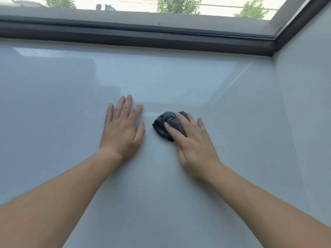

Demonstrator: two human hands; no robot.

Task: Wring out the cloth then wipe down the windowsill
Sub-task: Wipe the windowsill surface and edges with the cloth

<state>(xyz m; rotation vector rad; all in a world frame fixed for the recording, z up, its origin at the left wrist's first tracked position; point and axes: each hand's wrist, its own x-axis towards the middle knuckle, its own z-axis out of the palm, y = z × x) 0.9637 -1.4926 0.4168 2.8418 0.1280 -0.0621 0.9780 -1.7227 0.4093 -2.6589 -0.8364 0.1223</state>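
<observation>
From the head view, your 2 hands are both down on the glossy pale windowsill [71, 104]. Your left hand [121, 129] lies flat with the fingers spread, grasping nothing and bracing you. Your right hand [193, 145] rests on top of the dark grey cloth [166, 122], fingers laid fairly straight over it and pressing it to the surface rather than clenching it.

The cloth sits bunched into a small wad in the middle of the sill, just beside your left thumb and well short of the dark window frame [143, 38]. You look to be at the wiping step.

To wipe well, flatten the wad so more fabric meets the sill. Press evenly through the palm, work in overlapping passes towards the frame, and finish in the corner by the side wall [304, 86]. Lift the left hand before you cover its patch.
</observation>
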